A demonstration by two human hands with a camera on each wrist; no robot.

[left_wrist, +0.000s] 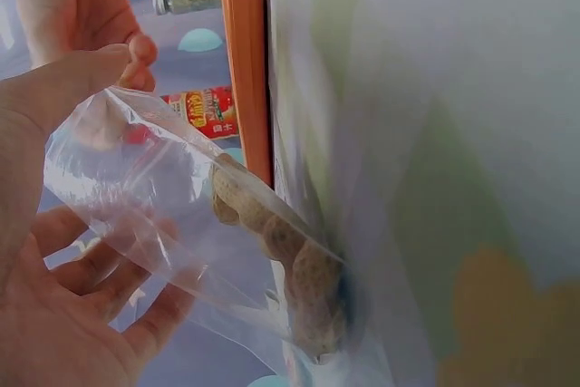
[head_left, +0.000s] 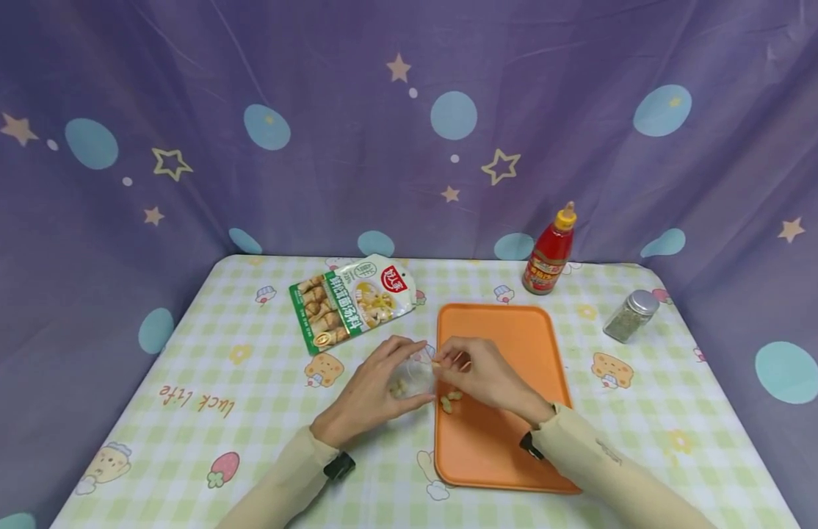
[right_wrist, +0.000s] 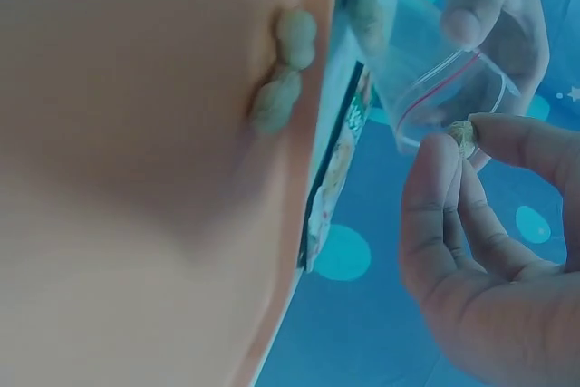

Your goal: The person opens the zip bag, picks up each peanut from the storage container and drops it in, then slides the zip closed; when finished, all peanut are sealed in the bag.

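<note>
My left hand [head_left: 366, 389] holds a clear zip bag [left_wrist: 154, 188] with a red seal line, its thumb on one side of the mouth and fingers on the other. Several unshelled peanuts [left_wrist: 285, 237] lie in the bottom of the bag. Between thumb and fingertips, my right hand [head_left: 484, 371] pinches another peanut [right_wrist: 463, 138], right at the bag's mouth in the right wrist view. Two more peanuts [right_wrist: 295, 39] lie end to end on the orange tray [head_left: 501, 455], near its left rim and below the right hand.
A green and white food packet [head_left: 352, 301] lies behind the left hand. Beyond the tray stands a red sauce bottle [head_left: 550, 253] with a yellow cap. To the tray's right is a spice jar [head_left: 631, 316] with a metal lid. A checked cloth [head_left: 263, 441] covers the table.
</note>
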